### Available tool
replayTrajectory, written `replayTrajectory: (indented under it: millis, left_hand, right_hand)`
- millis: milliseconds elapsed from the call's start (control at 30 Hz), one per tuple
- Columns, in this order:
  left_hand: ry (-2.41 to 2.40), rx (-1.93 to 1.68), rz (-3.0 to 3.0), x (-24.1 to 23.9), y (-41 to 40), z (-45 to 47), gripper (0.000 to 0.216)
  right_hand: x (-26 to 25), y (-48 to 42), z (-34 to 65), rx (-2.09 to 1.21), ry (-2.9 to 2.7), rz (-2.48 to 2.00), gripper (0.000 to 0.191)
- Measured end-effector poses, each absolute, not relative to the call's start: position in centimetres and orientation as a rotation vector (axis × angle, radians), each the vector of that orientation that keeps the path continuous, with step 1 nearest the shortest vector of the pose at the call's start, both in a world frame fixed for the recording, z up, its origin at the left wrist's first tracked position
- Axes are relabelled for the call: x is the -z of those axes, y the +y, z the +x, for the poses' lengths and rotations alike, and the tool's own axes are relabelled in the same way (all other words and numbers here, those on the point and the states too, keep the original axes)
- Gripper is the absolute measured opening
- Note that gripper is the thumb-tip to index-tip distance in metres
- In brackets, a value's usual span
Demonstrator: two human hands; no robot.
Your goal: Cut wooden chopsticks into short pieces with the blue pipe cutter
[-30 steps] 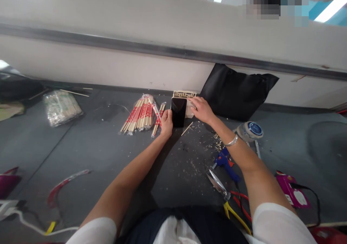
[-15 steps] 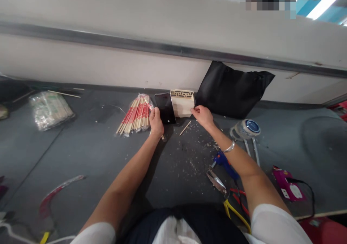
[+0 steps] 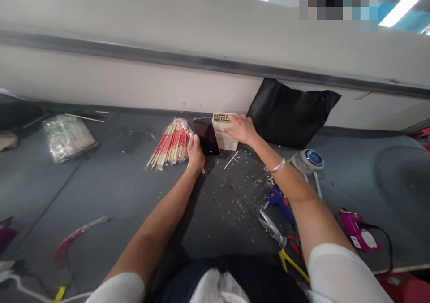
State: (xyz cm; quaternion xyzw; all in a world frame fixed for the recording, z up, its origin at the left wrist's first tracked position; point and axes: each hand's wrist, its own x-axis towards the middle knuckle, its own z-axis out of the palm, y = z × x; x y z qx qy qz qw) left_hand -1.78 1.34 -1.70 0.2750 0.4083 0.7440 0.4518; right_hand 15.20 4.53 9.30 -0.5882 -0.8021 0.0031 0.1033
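Note:
My left hand (image 3: 195, 154) is closed on the left edge of a black-screened phone or small tablet (image 3: 206, 136), which is tilted up on the dark table. Just left of that hand, several paired chopsticks (image 3: 171, 141) with red wrappers lie fanned in clear plastic. A pale wooden piece (image 3: 228, 140) with a lattice top (image 3: 220, 118) stands right of the device. My right hand (image 3: 242, 129) is over its right part, fingers apart and fingertips at the lattice; part of the piece is hidden. A loose stick (image 3: 231, 159) lies in front.
A black bag (image 3: 289, 114) leans against the wall at the right. Nearer are a jar with a blue lid (image 3: 307, 159), a blue glue gun (image 3: 280, 204), shears (image 3: 272, 227) and a purple box (image 3: 361, 231). A plastic-wrapped stick bundle (image 3: 69, 137) lies left. Wood crumbs dot the table.
My right hand has moved up and left from the wooden piece's lower right edge to its lattice top, and its fingers have spread. My left hand stays at the device.

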Motion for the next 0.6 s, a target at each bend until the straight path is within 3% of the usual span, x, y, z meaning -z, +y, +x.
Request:
replayTrajectory:
  millis: [167,600]
  left_hand:
    - [1.036,-1.827,0.654,2.0,1.4,-1.9,0.051]
    - [0.928,-1.853,0.638,2.9,2.0,-1.6,0.047]
  right_hand:
    - [-9.4,6.2,14.6,-0.191,-2.553,-1.77,0.036]
    - [-8.2,6.0,15.4,-0.246,-2.414,-1.712,0.043]
